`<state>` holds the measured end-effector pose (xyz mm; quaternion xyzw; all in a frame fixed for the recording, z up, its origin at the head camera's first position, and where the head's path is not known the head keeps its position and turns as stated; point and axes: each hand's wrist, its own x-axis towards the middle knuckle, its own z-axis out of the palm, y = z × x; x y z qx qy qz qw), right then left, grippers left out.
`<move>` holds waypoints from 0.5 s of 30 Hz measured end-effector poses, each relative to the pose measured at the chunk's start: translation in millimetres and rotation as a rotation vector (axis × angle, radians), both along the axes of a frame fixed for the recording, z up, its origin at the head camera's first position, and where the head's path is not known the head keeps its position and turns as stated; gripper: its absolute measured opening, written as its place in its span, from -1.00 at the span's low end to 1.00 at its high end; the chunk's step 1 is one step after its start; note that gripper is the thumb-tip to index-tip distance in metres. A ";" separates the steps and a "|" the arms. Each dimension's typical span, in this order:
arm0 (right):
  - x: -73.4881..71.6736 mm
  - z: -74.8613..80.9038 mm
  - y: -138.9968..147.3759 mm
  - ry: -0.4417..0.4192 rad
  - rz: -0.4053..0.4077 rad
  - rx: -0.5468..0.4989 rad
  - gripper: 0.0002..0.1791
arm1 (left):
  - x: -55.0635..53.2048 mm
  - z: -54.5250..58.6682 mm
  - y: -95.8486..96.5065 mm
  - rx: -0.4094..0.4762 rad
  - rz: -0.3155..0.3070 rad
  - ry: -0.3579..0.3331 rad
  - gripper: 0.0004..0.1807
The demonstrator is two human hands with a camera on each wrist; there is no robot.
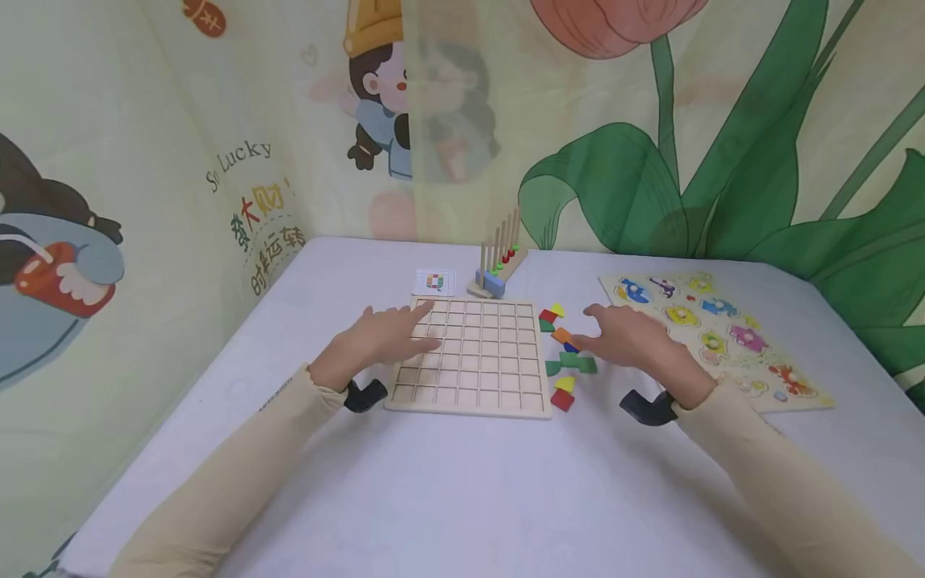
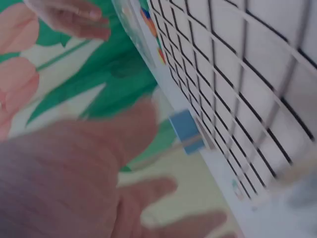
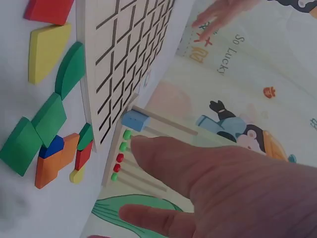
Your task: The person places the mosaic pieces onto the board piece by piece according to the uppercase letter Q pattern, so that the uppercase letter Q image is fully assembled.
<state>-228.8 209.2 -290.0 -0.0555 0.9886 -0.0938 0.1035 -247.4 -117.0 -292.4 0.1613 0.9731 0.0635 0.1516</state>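
My left hand (image 1: 386, 335) hovers over the left side of a wooden grid board (image 1: 477, 393), fingers spread and nothing held. Over the table to the right of the loose blocks is my right hand (image 1: 627, 333), its thumb and fingers apart and holding nothing. The coloured wooden blocks lie along the board's right edge: a red square (image 1: 562, 400), a yellow quarter-round (image 1: 565, 384), green pieces (image 3: 50, 120), orange pieces (image 3: 47, 168) and a blue piece (image 3: 52, 147). Both wrist views show the thumb and fingers apart.
Behind the board stands a wooden peg rack (image 1: 506, 265) with red and green beads and a blue block (image 1: 491, 283). A pattern card (image 1: 433, 282) lies beside it. A knob puzzle board (image 1: 711, 337) with animal pieces is at the right, and a printed curtain (image 1: 462, 120) backs the table.
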 end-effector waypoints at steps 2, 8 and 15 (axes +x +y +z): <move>-5.1 -2.0 1.6 -0.022 0.017 -0.010 -0.28 | -5.3 -3.4 -11.4 -0.027 -0.039 -0.092 -0.08; -28.1 -6.8 -6.2 -0.075 0.100 -0.032 -0.40 | -15.5 -17.0 -43.4 -0.068 -0.073 -0.232 0.18; -48.9 -21.6 -20.9 -0.108 0.123 -0.028 -0.44 | -25.3 -29.0 -47.0 -0.018 -0.081 -0.283 0.32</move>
